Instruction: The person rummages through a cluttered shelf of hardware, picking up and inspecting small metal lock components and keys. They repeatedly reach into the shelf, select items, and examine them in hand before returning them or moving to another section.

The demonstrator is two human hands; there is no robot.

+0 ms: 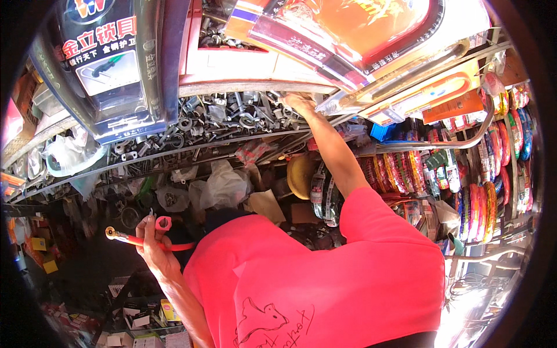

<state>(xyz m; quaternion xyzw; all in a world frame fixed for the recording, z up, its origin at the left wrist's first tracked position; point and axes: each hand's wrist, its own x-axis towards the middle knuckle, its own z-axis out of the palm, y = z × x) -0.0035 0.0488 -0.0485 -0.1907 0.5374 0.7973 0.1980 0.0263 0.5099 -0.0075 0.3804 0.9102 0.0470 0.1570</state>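
Note:
My left hand (154, 250), low on the left, is closed around a red hose (132, 239) with a brass-coloured ring fitting at its outer end. A pinkish-red, hollow-ended piece (164, 223) shows at the fingers of the same hand; whether it belongs to the hose I cannot tell. My right arm stretches far forward to a long shelf tray (249, 137) full of loose metal parts (232, 110). At its right end, my right hand (298, 103) has its fingers bent down among the parts; what they pinch is too small and glare-washed to name.
Large packaged locks, one blue-black (110, 75) and one orange (354, 35), overhang the tray. Colourful wrapped coils (400, 171) hang at the right beside a curved metal bar (464, 142). Plastic bags (223, 185) lie below the tray; small boxes (136, 316) sit at lower left.

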